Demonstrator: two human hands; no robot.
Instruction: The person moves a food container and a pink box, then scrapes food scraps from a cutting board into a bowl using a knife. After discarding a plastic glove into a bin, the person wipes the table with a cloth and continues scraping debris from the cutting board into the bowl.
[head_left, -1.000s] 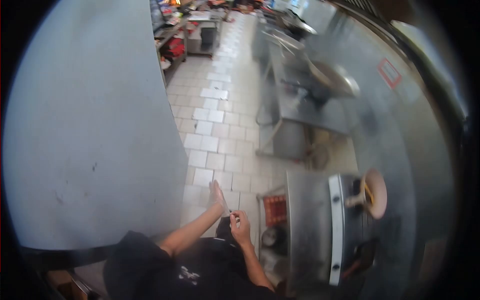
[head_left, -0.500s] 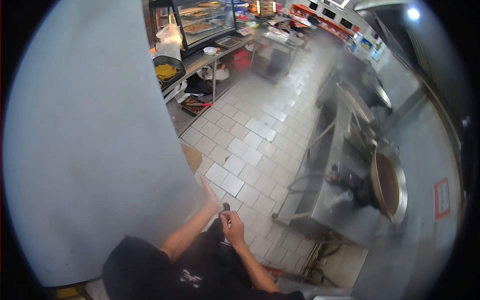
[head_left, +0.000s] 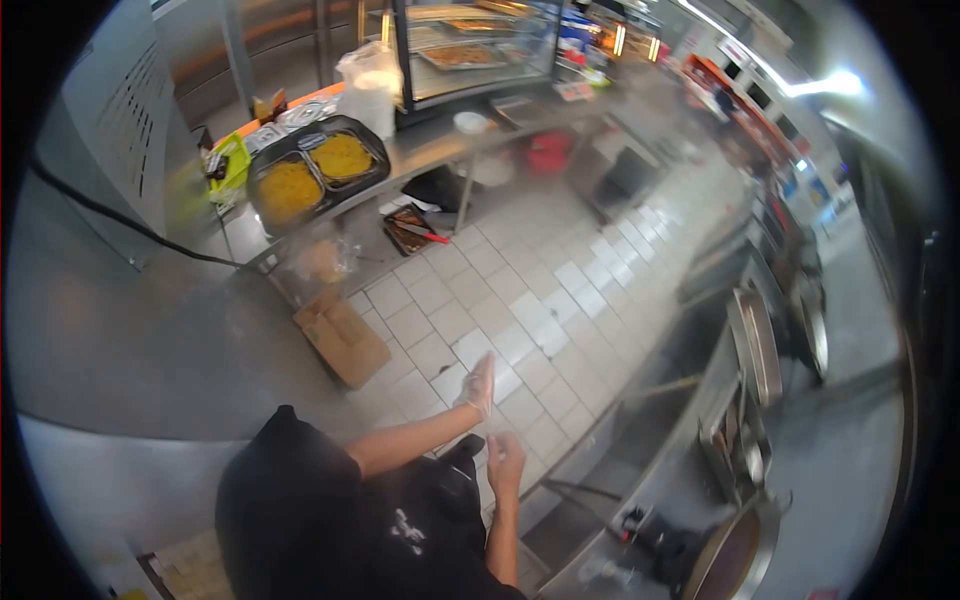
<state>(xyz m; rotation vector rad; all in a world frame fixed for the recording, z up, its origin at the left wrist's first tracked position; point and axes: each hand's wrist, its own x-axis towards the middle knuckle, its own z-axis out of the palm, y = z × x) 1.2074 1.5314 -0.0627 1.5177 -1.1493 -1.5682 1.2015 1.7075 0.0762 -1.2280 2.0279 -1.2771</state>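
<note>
— What has changed since half a second ago?

— The view has swung left. The grey wall that filled the left side has slid away and a steel counter (head_left: 440, 140) has come into sight. The hands have barely shifted.

— And the hands themselves?

— The left hand (head_left: 476, 392) is stretched out flat with its fingers straight, wearing a thin clear glove (head_left: 485, 368). It grips nothing. It hangs in the air over the tiled floor (head_left: 545, 290), in front of the person's black shirt.

— The right one?

— The right hand (head_left: 505, 462) is raised just below the left wrist with its fingers curled inward. It is blurred, so I cannot tell whether it pinches the glove's cuff or is simply half closed.

— What is around them?

— A cardboard box (head_left: 342, 338) lies on the floor near the left hand, to its left. Beyond it stands the counter, which carries two black trays of yellow food (head_left: 290, 188). A glass display case (head_left: 470, 45) is further along. Under the counter is a low tray with a red-handled tool (head_left: 432, 237). To the right runs a cooking line with a wok (head_left: 757, 345), and another wok (head_left: 735, 555) sits at the bottom edge.
</note>
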